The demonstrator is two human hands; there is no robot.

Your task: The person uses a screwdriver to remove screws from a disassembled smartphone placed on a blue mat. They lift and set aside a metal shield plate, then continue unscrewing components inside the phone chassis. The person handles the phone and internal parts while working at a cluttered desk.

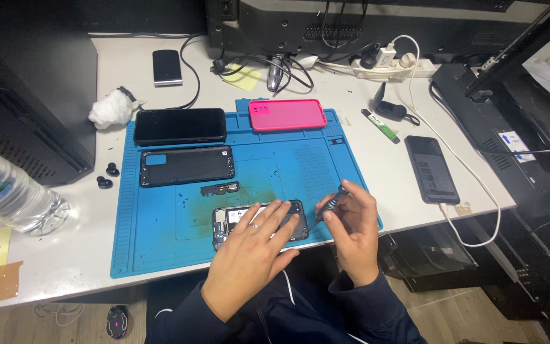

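Opened phone sits near the front edge of the blue work mat, back off, internals up. Left hand lies flat over it, fingers spread and pressing down, gripping nothing; the hand covers the middle of the phone, leaving its left end and right end showing.

Right hand is just right of the phone, fingers closed around a small dark screwdriver. Tool is tilted, handle up toward the mat's right edge, tip down at the phone's right end. Can't tell if the tip touches.

Rest of the mat:
- small black part just behind the open phone, apart from it
- black back cover behind that
- black phone, screen dark, at the mat's far left
- pink phone case at the far edge

Off the mat, on the white desk: another dark phone to the right with a white cable, 2 black earbuds to the left, a water bottle lying at the far left.
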